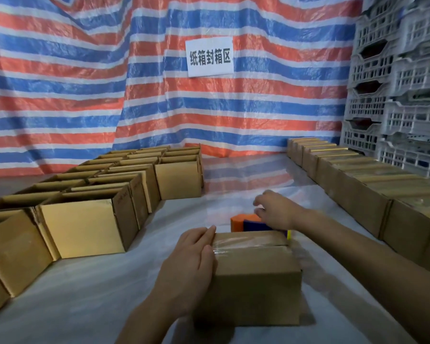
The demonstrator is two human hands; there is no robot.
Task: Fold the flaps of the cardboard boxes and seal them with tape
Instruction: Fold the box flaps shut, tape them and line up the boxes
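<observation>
At the left of the frame wait the open boxes (85,227), flaps not yet folded. Low in the centre, the left hand (194,254) lies flat, fingers straight, on the left end of the closed box (253,276), where the clear tape (248,240) runs along the seam. Rubbing firmly over that edge should bond the strip without bubbles. Just behind, the right hand (276,209) arches over the tape dispenser (243,223); whether it grips it I cannot tell. The sealed boxes (358,184) line the right.

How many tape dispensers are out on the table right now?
1: the orange-and-blue tape dispenser sits just behind the taped box, under the right hand. More may be hidden.
</observation>
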